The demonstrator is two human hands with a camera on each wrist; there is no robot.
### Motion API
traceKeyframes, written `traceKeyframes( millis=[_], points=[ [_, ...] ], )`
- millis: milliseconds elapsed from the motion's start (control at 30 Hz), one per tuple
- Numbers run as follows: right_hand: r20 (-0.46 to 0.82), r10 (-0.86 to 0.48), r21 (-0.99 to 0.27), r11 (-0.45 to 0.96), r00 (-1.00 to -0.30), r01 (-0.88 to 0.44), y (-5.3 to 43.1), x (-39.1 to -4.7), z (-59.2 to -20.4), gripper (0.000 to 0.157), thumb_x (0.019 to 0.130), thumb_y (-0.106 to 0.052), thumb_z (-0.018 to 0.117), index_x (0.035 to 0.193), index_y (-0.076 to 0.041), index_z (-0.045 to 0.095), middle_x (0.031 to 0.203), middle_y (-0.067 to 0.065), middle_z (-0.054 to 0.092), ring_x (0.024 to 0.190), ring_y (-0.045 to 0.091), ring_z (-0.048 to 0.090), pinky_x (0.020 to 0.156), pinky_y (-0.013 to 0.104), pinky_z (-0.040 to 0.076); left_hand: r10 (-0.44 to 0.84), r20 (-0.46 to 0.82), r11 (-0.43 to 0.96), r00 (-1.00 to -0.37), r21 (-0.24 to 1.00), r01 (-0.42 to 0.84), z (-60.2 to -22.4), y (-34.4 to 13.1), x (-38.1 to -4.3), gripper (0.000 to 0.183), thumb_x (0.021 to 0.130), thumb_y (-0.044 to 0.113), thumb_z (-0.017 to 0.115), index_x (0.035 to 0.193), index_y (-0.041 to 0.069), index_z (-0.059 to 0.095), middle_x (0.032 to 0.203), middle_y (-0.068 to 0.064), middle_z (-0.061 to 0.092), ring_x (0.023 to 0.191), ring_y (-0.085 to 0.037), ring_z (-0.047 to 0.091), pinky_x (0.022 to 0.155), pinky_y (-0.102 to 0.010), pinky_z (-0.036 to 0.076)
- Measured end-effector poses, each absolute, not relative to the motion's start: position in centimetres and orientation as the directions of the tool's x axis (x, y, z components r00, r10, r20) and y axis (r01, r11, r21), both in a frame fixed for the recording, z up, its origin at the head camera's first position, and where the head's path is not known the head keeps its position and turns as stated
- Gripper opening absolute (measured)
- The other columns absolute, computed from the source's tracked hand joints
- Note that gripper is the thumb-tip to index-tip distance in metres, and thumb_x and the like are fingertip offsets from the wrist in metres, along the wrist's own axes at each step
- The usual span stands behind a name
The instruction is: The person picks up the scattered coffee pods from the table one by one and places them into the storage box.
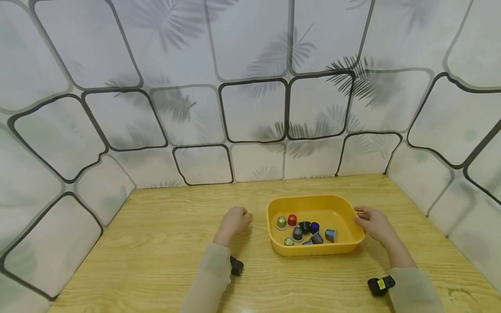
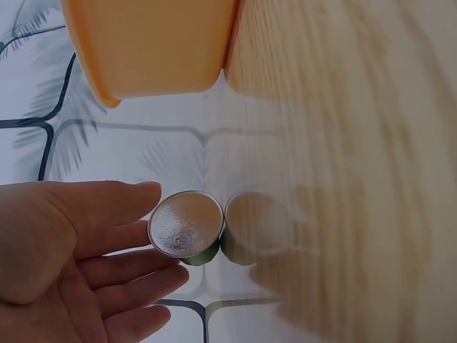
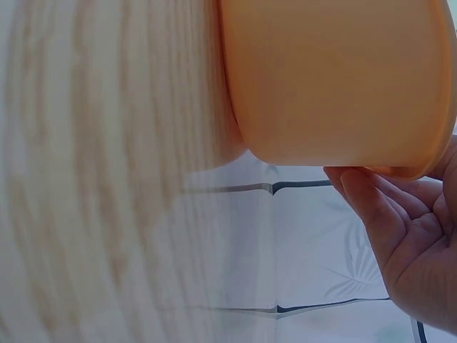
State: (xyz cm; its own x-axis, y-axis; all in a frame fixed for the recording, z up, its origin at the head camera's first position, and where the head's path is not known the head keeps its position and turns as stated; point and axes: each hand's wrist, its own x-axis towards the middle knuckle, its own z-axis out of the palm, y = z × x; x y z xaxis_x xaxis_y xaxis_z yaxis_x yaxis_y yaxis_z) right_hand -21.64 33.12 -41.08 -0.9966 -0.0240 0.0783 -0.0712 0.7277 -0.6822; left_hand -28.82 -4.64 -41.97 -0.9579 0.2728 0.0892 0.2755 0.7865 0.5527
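My left hand [image 1: 234, 222] is low over the table, left of the yellow plastic bin [image 1: 309, 250]. In the left wrist view its thumb and forefinger pinch a green coffee capsule [image 2: 187, 225] at the edge. The capsule's silver foil lid faces the camera, and its side is right at the glossy tabletop. At the bin's right end my right hand [image 1: 373, 224] grips the rim, thumb against the outer wall in the right wrist view. Inside the bin lie several capsules, among them a red capsule [image 1: 292, 220], a light green capsule [image 1: 281, 223] and a blue capsule [image 1: 330, 235].
The wooden table [image 1: 164, 243] runs back to a patterned cloth wall [image 1: 254, 113], which also closes in both sides. Black wrist cameras sit at the left cuff [image 1: 236, 266] and the right cuff [image 1: 380, 286].
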Motion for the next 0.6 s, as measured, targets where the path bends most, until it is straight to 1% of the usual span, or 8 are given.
traceKeyframes(
  millis=[200,233,267,333,400,433,467,600],
  points=[
    [0.088,-0.023,-0.683,0.726,-0.996,-0.077,33.13,-21.55,-41.01,0.041,0.089,-0.008,0.049,0.121,0.015,0.04,0.113,0.037,0.045,0.102,0.047,0.046,0.076,0.047,0.046,0.299,0.091,0.798,-0.95,0.521,0.301,-41.95,-4.3,-28.72,0.028,0.081,0.012,0.056,0.055,0.011,0.045,0.049,0.003,0.037,0.044,-0.01,0.033,0.04,-0.022,0.028],
    [0.086,-0.022,-0.682,0.727,-0.996,-0.075,33.13,-21.54,-40.98,0.041,0.089,-0.009,0.049,0.121,0.015,0.04,0.113,0.037,0.045,0.102,0.047,0.046,0.076,0.047,0.046,0.307,0.094,0.799,-0.947,0.515,0.31,-41.95,-4.24,-28.72,0.03,0.081,0.011,0.056,0.054,0.011,0.043,0.049,0.003,0.035,0.043,-0.01,0.031,0.04,-0.021,0.028],
    [0.084,-0.022,-0.682,0.728,-0.996,-0.073,33.15,-21.56,-40.96,0.041,0.089,-0.009,0.049,0.122,0.015,0.04,0.113,0.037,0.045,0.102,0.047,0.046,0.076,0.047,0.046,0.313,0.091,0.803,-0.946,0.506,0.314,-41.88,-4.17,-28.72,0.027,0.081,0.011,0.057,0.056,0.009,0.048,0.051,0.002,0.042,0.045,-0.01,0.037,0.041,-0.022,0.032],
    [0.08,-0.023,-0.678,0.731,-0.997,-0.071,33.2,-21.61,-40.92,0.042,0.089,-0.01,0.049,0.122,0.015,0.039,0.113,0.037,0.045,0.102,0.047,0.046,0.076,0.047,0.046,0.322,0.073,0.813,-0.944,0.491,0.315,-41.73,-4.07,-28.63,0.016,0.081,0.01,0.059,0.066,0.005,0.058,0.062,-0.001,0.054,0.055,-0.014,0.049,0.049,-0.025,0.042],
    [0.075,-0.022,-0.679,0.731,-0.997,-0.068,33.2,-21.64,-40.97,0.042,0.09,-0.01,0.049,0.122,0.015,0.039,0.113,0.037,0.045,0.103,0.046,0.046,0.077,0.047,0.046,0.327,0.045,0.818,-0.944,0.487,0.306,-41.63,-3.98,-28.49,0.008,0.081,0.009,0.061,0.08,0.002,0.063,0.078,-0.006,0.061,0.071,-0.019,0.057,0.062,-0.031,0.048],
    [0.074,-0.024,-0.678,0.732,-0.997,-0.068,33.23,-21.65,-40.98,0.042,0.09,-0.011,0.049,0.122,0.015,0.039,0.113,0.037,0.045,0.102,0.046,0.046,0.076,0.047,0.046,0.33,0.031,0.821,-0.944,0.483,0.303,-41.65,-3.95,-28.43,0.01,0.081,0.009,0.061,0.086,0.001,0.064,0.086,-0.009,0.062,0.079,-0.022,0.058,0.068,-0.034,0.048],
    [0.074,-0.025,-0.678,0.732,-0.997,-0.069,33.27,-21.69,-41.02,0.042,0.09,-0.011,0.049,0.122,0.015,0.039,0.113,0.037,0.045,0.102,0.047,0.046,0.076,0.047,0.046,0.332,0.014,0.826,-0.943,0.478,0.298,-41.68,-3.94,-28.36,0.018,0.081,0.009,0.062,0.096,0.0,0.064,0.097,-0.012,0.061,0.09,-0.026,0.057,0.076,-0.038,0.047],
    [0.074,-0.022,-0.682,0.728,-0.997,-0.067,33.25,-21.72,-41.23,0.042,0.09,-0.011,0.049,0.122,0.015,0.04,0.113,0.037,0.046,0.102,0.046,0.047,0.075,0.046,0.047,0.345,-0.021,0.828,-0.938,0.478,0.294,-42.02,-3.99,-28.23,0.018,0.083,0.006,0.059,0.099,0.0,0.063,0.1,-0.013,0.06,0.094,-0.027,0.055,0.077,-0.038,0.046]
  ],
)
